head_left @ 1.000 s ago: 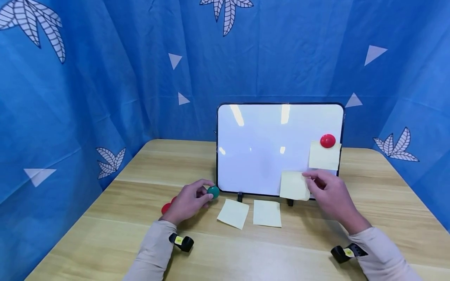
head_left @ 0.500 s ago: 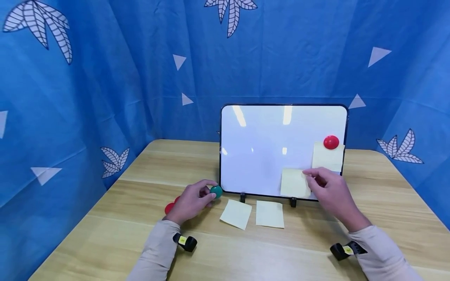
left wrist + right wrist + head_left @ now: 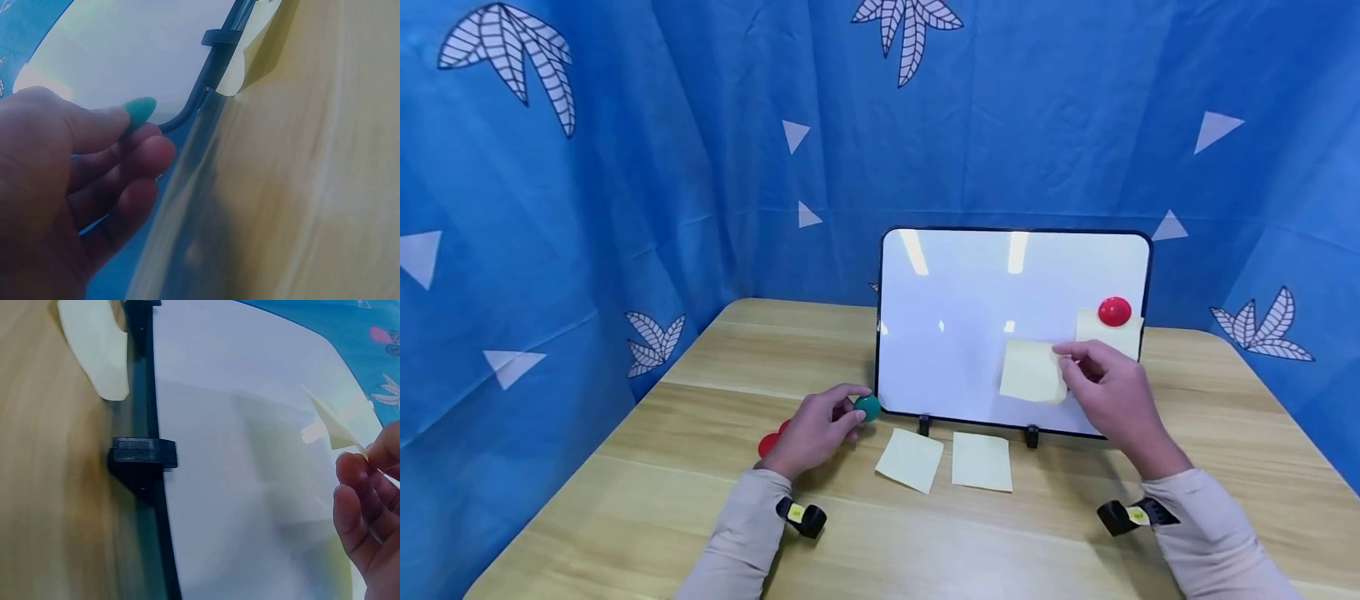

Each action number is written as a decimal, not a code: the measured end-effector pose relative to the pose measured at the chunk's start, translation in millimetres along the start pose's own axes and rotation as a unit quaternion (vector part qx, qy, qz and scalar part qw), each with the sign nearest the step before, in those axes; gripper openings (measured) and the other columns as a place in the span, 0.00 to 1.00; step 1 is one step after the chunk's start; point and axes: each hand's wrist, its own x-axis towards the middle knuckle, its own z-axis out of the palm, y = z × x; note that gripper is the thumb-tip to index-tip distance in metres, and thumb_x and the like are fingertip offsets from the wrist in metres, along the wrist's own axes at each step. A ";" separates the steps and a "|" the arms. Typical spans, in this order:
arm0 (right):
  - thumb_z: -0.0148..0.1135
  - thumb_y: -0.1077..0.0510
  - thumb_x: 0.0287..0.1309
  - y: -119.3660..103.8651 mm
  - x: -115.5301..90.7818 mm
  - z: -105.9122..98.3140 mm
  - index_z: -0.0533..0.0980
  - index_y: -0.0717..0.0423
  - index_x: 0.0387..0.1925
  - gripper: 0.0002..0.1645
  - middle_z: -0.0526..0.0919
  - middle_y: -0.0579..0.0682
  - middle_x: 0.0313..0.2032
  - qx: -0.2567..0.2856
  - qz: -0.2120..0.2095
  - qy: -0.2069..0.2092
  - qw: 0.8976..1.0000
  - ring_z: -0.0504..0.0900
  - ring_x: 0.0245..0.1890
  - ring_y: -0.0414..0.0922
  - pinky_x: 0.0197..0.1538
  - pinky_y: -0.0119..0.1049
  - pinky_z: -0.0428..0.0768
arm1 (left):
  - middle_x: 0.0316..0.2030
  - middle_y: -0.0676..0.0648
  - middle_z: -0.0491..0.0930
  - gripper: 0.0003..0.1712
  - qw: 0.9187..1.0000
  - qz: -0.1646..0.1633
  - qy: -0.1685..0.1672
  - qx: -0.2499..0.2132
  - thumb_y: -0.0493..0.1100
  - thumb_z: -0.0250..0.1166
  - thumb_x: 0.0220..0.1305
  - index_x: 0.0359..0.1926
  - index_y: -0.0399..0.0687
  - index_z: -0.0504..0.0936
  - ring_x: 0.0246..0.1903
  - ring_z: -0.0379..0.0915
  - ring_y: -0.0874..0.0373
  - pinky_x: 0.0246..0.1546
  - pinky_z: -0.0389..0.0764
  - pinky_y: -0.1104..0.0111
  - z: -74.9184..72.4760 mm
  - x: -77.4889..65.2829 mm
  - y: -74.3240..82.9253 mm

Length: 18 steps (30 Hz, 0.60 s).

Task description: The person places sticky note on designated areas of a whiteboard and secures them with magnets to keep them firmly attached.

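Observation:
A pale yellow sticky note (image 3: 1032, 372) is pinched by its right edge between the thumb and fingers of my right hand (image 3: 1108, 396). It hangs in front of the whiteboard (image 3: 955, 325); the right wrist view shows the note (image 3: 337, 428) apart from the board's surface. My left hand (image 3: 817, 429) pinches a round green magnet (image 3: 868, 407) near the board's lower left corner. In the left wrist view the magnet (image 3: 141, 111) sits between thumb and fingertip, edge on. A round red magnet (image 3: 1114, 311) lies over the top of another note (image 3: 1108, 333) on the board's right side.
Two more notes, the left one (image 3: 910, 460) and the right one (image 3: 982, 462), lie on the wooden table (image 3: 925, 542) before the board. Red magnets (image 3: 767, 444) are partly hidden behind my left hand. Black stand feet (image 3: 1032, 436) hold the board; a blue curtain (image 3: 1000, 150) hangs behind.
My right hand has raised the note a little up the whiteboard. The left hand keeps its hold on the green magnet, and the head view has shifted slightly.

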 end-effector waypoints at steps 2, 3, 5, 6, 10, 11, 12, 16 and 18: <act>0.62 0.62 0.67 0.2 1.4 -0.6 0.83 0.57 0.50 0.12 0.82 0.51 0.36 0.003 0.003 0.003 1.000 0.72 0.28 0.42 0.26 0.24 0.72 | 0.33 0.45 0.80 0.21 1.000 0.002 0.000 0.001 0.36 0.64 0.70 0.62 0.52 0.77 0.29 0.80 0.56 0.42 0.80 0.62 0.1 0.4 -0.6; 0.62 0.61 0.67 0.2 2.3 -0.7 0.83 0.57 0.50 0.12 0.83 0.51 0.36 0.005 0.004 0.004 1.000 0.72 0.29 0.42 0.26 0.24 0.72 | 0.33 0.45 0.80 0.21 1.000 0.003 0.000 0.001 0.36 0.64 0.70 0.62 0.52 0.78 0.29 0.80 0.56 0.42 0.80 0.63 0.1 0.5 -1.0; 0.62 0.61 0.67 0.2 4.4 -0.7 0.83 0.56 0.50 0.12 0.83 0.51 0.36 0.004 0.005 0.007 1.000 0.73 0.29 0.42 0.27 0.24 0.72 | 0.33 0.45 0.80 0.21 1.000 0.005 0.000 -0.001 0.36 0.63 0.70 0.62 0.52 0.78 0.29 0.80 0.55 0.41 0.81 0.63 0.3 0.9 -2.0; 0.62 0.61 0.67 0.3 5.6 -0.6 0.83 0.56 0.50 0.12 0.83 0.51 0.36 0.003 0.003 0.008 1.000 0.73 0.29 0.42 0.27 0.24 0.72 | 0.33 0.44 0.80 0.21 1.000 0.006 -0.001 -0.003 0.36 0.63 0.70 0.62 0.51 0.78 0.29 0.81 0.55 0.41 0.81 0.63 0.5 1.2 -2.6; 0.63 0.61 0.66 1.0 10.8 -0.4 0.84 0.57 0.48 0.11 0.84 0.51 0.35 -0.003 -0.007 0.014 1.000 0.72 0.28 0.42 0.27 0.24 0.72 | 0.34 0.45 0.80 0.20 1.000 0.006 -0.004 -0.006 0.36 0.63 0.71 0.62 0.52 0.78 0.29 0.81 0.54 0.40 0.82 0.65 1.7 1.9 -3.3; 0.64 0.62 0.66 1.0 11.9 -0.6 0.84 0.57 0.48 0.11 0.84 0.51 0.35 -0.003 -0.009 0.016 1.000 0.72 0.28 0.42 0.27 0.23 0.72 | 0.34 0.45 0.80 0.21 1.000 0.006 -0.004 -0.006 0.36 0.63 0.71 0.62 0.52 0.78 0.29 0.81 0.54 0.40 0.82 0.65 2.0 2.1 -3.2; 0.64 0.62 0.66 1.0 13.1 -1.0 0.84 0.57 0.48 0.11 0.84 0.51 0.34 -0.003 -0.010 0.017 1.000 0.72 0.27 0.42 0.27 0.24 0.72 | 0.34 0.45 0.80 0.21 1.000 0.006 -0.003 -0.006 0.37 0.63 0.71 0.62 0.51 0.78 0.29 0.81 0.54 0.39 0.82 0.65 2.3 2.2 -3.1; 0.64 0.61 0.66 0.1 17.4 -3.4 0.84 0.57 0.49 0.12 0.84 0.52 0.36 -0.006 -0.005 0.019 1.000 0.73 0.28 0.43 0.28 0.23 0.72 | 0.34 0.46 0.80 0.21 1.000 0.005 -0.001 -0.006 0.36 0.63 0.70 0.62 0.50 0.78 0.29 0.81 0.54 0.39 0.82 0.65 3.0 2.0 -2.4; 0.64 0.59 0.66 -0.4 19.3 -4.4 0.84 0.57 0.50 0.12 0.84 0.52 0.37 -0.008 0.001 0.017 1.000 0.73 0.29 0.43 0.29 0.23 0.73 | 0.34 0.46 0.80 0.21 1.000 0.004 -0.001 -0.006 0.36 0.63 0.70 0.62 0.49 0.78 0.29 0.81 0.54 0.39 0.82 0.65 3.1 1.7 -1.7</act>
